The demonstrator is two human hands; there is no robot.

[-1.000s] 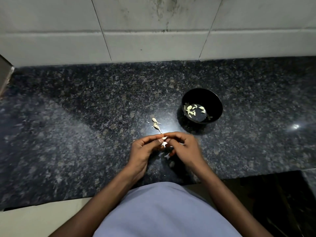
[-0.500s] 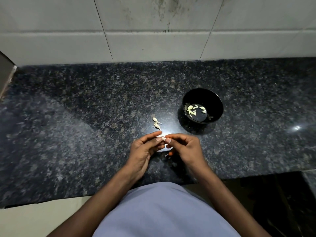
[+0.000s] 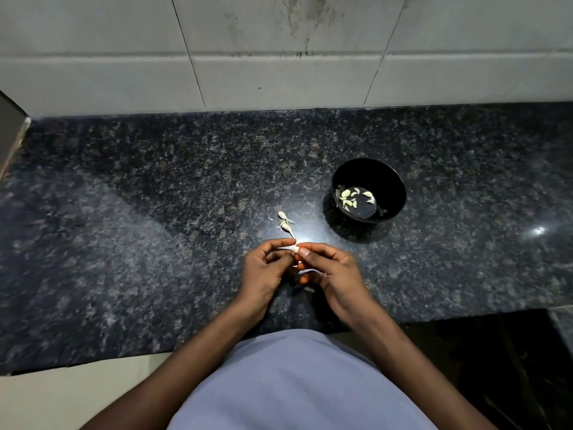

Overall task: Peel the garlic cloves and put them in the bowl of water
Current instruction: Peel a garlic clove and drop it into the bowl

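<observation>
Both hands meet at frame centre: left hand [image 3: 263, 271] and right hand [image 3: 333, 271] pinch one garlic clove [image 3: 295, 249] between fingertips, evidently to strip skin. Bowl [image 3: 369, 169], right of centre, holds peeled cloves [image 3: 350, 197].

Both forearms are coming up from the bottom of the view and angling in toward each other, so the hands are meeting in the middle. The left hand [image 3: 266, 268] is sitting with its back to the camera, index finger and thumb stretching forward and pinching at the tip, the other fingers curling underneath. The right hand [image 3: 333, 271] is mirroring it, thumb [image 3: 305, 251] and index finger pressing together right against the left fingertips. Its lower fingers are bending inward too. Both wrists are looking pretty straight, bare arms, no sleeves showing.
</observation>
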